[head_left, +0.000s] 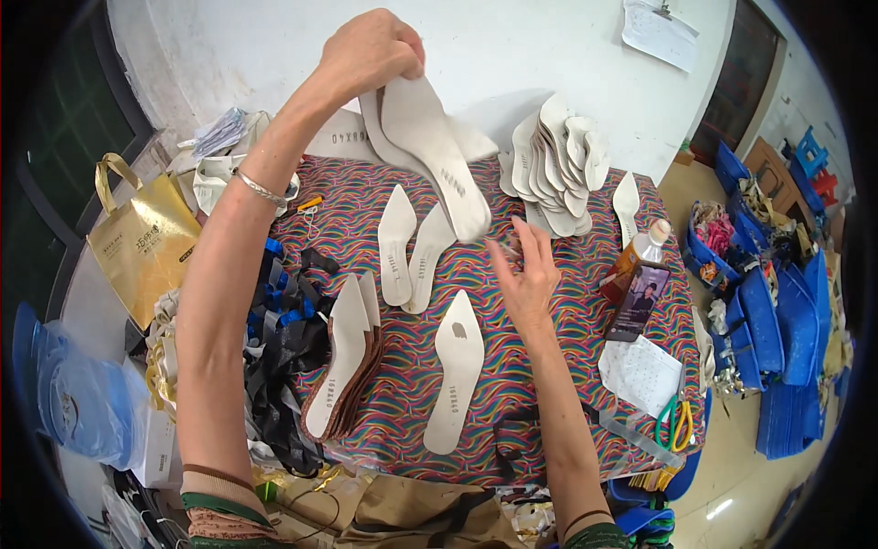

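Remotely, I see the left hand (377, 50) holding up pale insoles (430, 137) over the patterned cloth (402, 384), the right hand (529, 279) loosely spread near them.

A gold bag (146, 247) stands at the left of the frame; right of centre, a lit phone (638, 306) overlaps a drink bottle (647, 243), with scissors (679, 400) at lower right; blue bins (794, 320) crowd the far right, and a clipped paper (660, 37) hangs upper right
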Demonstrator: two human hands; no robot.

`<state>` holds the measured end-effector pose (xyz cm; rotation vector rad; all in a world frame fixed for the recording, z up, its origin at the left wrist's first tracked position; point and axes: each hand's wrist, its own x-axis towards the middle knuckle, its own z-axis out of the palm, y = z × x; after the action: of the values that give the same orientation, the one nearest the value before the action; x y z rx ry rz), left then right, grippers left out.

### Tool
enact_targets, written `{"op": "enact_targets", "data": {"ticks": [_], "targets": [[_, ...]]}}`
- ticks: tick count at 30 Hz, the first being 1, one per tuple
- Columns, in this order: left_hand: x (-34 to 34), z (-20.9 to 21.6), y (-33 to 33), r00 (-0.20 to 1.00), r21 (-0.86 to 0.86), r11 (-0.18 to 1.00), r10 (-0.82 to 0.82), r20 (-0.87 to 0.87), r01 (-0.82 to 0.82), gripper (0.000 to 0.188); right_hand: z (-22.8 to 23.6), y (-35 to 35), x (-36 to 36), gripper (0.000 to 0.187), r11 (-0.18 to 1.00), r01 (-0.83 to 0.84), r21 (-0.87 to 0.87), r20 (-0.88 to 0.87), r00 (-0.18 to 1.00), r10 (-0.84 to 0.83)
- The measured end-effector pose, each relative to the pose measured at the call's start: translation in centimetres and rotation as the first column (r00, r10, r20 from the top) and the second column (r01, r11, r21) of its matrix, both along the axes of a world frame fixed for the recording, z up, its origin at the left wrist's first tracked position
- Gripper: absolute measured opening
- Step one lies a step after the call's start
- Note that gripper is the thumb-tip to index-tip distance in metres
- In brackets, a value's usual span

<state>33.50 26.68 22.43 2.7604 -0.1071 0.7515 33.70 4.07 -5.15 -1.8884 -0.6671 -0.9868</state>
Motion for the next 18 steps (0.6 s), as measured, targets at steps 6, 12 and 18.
{"op": "enact_targets", "data": {"ticks": [6, 12, 18], "targets": [[-1.9, 0.1, -5.7, 0.994, -0.002, 0.996, -0.088, -0.062, 0.088, 0.025, 4.7, -1.9, -5.9, 0.083, 0.975, -0.052, -0.216, -0.174, 0.985, 0.014], [-2.8, -0.4, -10.0, 0.99, 0.055, 0.989, -0.14, 0.03, 0.138, 0.024, 4.6, -2.8, -6.3, 0.066, 0.989, 0.0, -0.147, -0.269, 0.962, -0.04], [-6.3, -2.9, -11.2, 0.731, 0.052, 0.925, -0.331, 0.597, 0.377, 0.045, 5.7, -5.1, -8.7, 0.037, 0.924, -0.106, 0.366, -0.637, 0.696, 0.332]]}}
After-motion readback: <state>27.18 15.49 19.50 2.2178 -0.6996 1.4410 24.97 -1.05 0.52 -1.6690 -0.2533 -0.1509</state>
